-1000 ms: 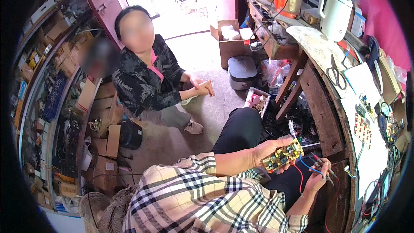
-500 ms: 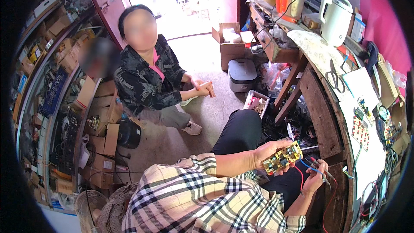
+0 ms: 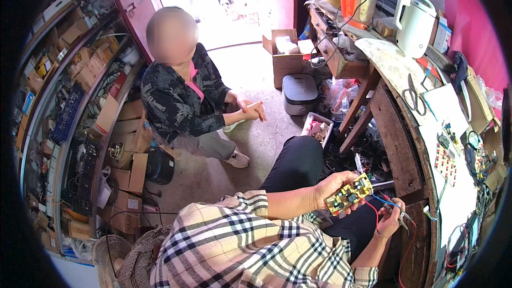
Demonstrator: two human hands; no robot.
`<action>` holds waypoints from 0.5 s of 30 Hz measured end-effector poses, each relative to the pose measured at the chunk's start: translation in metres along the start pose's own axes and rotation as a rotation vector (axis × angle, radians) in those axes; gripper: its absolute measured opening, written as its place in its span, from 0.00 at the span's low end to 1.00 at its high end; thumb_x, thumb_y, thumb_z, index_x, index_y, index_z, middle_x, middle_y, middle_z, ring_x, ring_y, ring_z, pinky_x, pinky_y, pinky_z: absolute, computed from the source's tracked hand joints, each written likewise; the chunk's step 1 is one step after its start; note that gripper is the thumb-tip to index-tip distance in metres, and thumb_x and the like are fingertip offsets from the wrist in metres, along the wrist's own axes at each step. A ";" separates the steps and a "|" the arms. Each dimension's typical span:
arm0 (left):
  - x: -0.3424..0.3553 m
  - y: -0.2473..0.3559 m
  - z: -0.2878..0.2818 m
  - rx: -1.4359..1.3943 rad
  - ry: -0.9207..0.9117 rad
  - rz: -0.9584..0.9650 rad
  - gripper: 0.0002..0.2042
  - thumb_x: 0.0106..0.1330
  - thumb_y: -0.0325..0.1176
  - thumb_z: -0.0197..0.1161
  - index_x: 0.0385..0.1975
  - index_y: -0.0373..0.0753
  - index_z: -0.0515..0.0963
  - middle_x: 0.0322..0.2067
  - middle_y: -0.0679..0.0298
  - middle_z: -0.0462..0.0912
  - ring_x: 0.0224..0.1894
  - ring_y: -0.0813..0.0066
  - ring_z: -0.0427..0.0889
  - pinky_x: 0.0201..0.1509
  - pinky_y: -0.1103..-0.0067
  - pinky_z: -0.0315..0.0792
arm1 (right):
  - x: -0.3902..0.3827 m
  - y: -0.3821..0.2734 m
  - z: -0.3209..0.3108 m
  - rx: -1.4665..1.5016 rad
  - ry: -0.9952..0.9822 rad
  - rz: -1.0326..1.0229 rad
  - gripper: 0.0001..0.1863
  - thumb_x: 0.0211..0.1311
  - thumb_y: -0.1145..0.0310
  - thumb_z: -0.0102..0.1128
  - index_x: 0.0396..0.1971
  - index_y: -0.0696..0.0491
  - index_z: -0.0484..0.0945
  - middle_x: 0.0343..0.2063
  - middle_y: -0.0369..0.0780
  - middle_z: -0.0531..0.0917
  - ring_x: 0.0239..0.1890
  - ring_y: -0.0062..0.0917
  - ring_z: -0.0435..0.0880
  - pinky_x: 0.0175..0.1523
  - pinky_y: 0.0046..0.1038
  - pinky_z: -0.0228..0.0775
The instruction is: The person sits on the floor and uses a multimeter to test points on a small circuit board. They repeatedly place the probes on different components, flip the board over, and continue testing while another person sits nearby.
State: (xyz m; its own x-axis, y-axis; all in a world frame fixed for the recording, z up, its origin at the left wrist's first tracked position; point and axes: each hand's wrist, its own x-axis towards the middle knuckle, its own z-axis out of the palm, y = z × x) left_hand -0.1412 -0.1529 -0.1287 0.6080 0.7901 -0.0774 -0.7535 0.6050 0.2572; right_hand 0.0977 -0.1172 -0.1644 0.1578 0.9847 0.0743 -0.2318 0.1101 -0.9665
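My left hand (image 3: 333,192) grips a yellowish circuit board (image 3: 349,194) with black components, held above my dark-trousered leg. Red and blue wires run from the board down toward my right hand (image 3: 389,224). That hand, just right of and below the board, has its fingers closed on slim dark test probes (image 3: 405,218), with the wires beside them. The finer grip is too small to make out. Plaid sleeves cover my arms.
A person (image 3: 186,101) crouches at left with clasped hands, beside crowded shelves (image 3: 69,128). The workbench (image 3: 384,53) at right bears scissors (image 3: 413,96), kettles (image 3: 410,26) and circuit boards (image 3: 445,162). A cardboard box (image 3: 285,66) and grey appliance (image 3: 298,96) sit by the doorway.
My right hand and the probes have shifted slightly, and the board is tilted about the same. The crouching person stays in place.
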 end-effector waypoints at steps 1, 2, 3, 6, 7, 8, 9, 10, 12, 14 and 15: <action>0.000 0.000 0.001 0.006 -0.008 0.003 0.24 0.70 0.46 0.42 0.46 0.28 0.73 0.33 0.48 0.81 0.28 0.61 0.83 0.27 0.70 0.81 | 0.000 -0.001 0.001 -0.001 0.010 0.011 0.14 0.71 0.60 0.44 0.36 0.56 0.71 0.25 0.38 0.76 0.18 0.17 0.74 0.23 0.17 0.68; 0.000 0.001 0.002 0.011 -0.018 0.006 0.24 0.70 0.46 0.42 0.46 0.28 0.73 0.33 0.48 0.81 0.28 0.61 0.83 0.27 0.71 0.81 | -0.001 -0.002 0.002 -0.002 0.019 0.020 0.14 0.71 0.60 0.44 0.36 0.56 0.71 0.24 0.37 0.75 0.18 0.17 0.74 0.23 0.17 0.67; 0.000 0.001 0.002 0.014 -0.011 0.005 0.24 0.70 0.46 0.43 0.46 0.28 0.73 0.33 0.49 0.81 0.28 0.61 0.83 0.27 0.71 0.81 | -0.001 -0.003 0.003 -0.004 0.029 0.030 0.14 0.71 0.60 0.44 0.36 0.56 0.71 0.24 0.36 0.75 0.18 0.17 0.74 0.23 0.17 0.67; 0.000 0.002 0.003 0.024 0.003 0.008 0.23 0.70 0.46 0.43 0.46 0.28 0.73 0.33 0.49 0.81 0.28 0.61 0.83 0.27 0.71 0.81 | 0.000 0.000 0.001 -0.011 0.026 0.016 0.14 0.71 0.60 0.44 0.36 0.55 0.71 0.24 0.36 0.74 0.18 0.17 0.74 0.23 0.17 0.67; -0.001 0.002 0.006 0.027 0.001 0.012 0.23 0.70 0.46 0.42 0.46 0.28 0.73 0.33 0.49 0.81 0.27 0.61 0.83 0.27 0.71 0.81 | 0.000 0.000 0.001 -0.028 0.025 0.016 0.14 0.71 0.60 0.44 0.36 0.55 0.71 0.23 0.36 0.74 0.18 0.17 0.74 0.23 0.17 0.67; -0.002 0.002 0.007 0.029 -0.001 0.018 0.23 0.70 0.46 0.42 0.47 0.29 0.72 0.33 0.49 0.81 0.27 0.61 0.83 0.27 0.71 0.81 | -0.001 -0.001 0.001 -0.045 0.023 0.017 0.14 0.71 0.60 0.44 0.36 0.55 0.71 0.23 0.36 0.74 0.18 0.17 0.74 0.23 0.17 0.67; -0.002 0.002 0.006 0.028 -0.001 0.026 0.23 0.71 0.45 0.42 0.47 0.28 0.72 0.33 0.49 0.81 0.27 0.61 0.83 0.26 0.70 0.81 | -0.001 -0.001 0.001 -0.062 0.020 0.017 0.14 0.71 0.60 0.44 0.36 0.55 0.71 0.23 0.36 0.74 0.18 0.17 0.74 0.23 0.17 0.67; -0.003 0.002 0.005 0.027 -0.002 0.035 0.23 0.71 0.45 0.42 0.47 0.28 0.72 0.33 0.49 0.81 0.27 0.61 0.84 0.26 0.70 0.81 | 0.000 0.001 0.000 -0.051 0.003 0.012 0.14 0.71 0.60 0.44 0.36 0.55 0.72 0.23 0.36 0.74 0.18 0.17 0.74 0.23 0.17 0.67; -0.005 0.002 0.002 0.057 -0.028 0.042 0.23 0.72 0.45 0.40 0.49 0.28 0.70 0.34 0.48 0.80 0.28 0.61 0.84 0.28 0.71 0.81 | 0.003 0.007 -0.004 -0.076 -0.013 -0.020 0.14 0.71 0.59 0.45 0.36 0.55 0.72 0.23 0.36 0.74 0.19 0.17 0.74 0.23 0.17 0.67; -0.007 0.001 0.005 0.102 -0.043 0.025 0.24 0.73 0.46 0.40 0.49 0.28 0.70 0.35 0.47 0.80 0.30 0.61 0.84 0.30 0.71 0.81 | -0.001 0.001 0.000 -0.137 -0.011 -0.042 0.15 0.70 0.59 0.45 0.37 0.56 0.73 0.24 0.36 0.75 0.19 0.16 0.74 0.23 0.18 0.67; -0.008 0.001 0.006 0.125 -0.049 0.017 0.24 0.73 0.46 0.40 0.50 0.28 0.69 0.36 0.47 0.80 0.31 0.61 0.84 0.31 0.72 0.81 | -0.002 -0.001 0.001 -0.179 -0.018 -0.059 0.15 0.70 0.59 0.46 0.37 0.56 0.73 0.24 0.36 0.75 0.19 0.16 0.74 0.23 0.18 0.67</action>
State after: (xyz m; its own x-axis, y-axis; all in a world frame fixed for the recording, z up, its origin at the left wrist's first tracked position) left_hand -0.1451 -0.1588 -0.1224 0.6095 0.7924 -0.0259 -0.7284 0.5726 0.3762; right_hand 0.0963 -0.1193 -0.1633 0.1484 0.9796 0.1352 -0.0473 0.1436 -0.9885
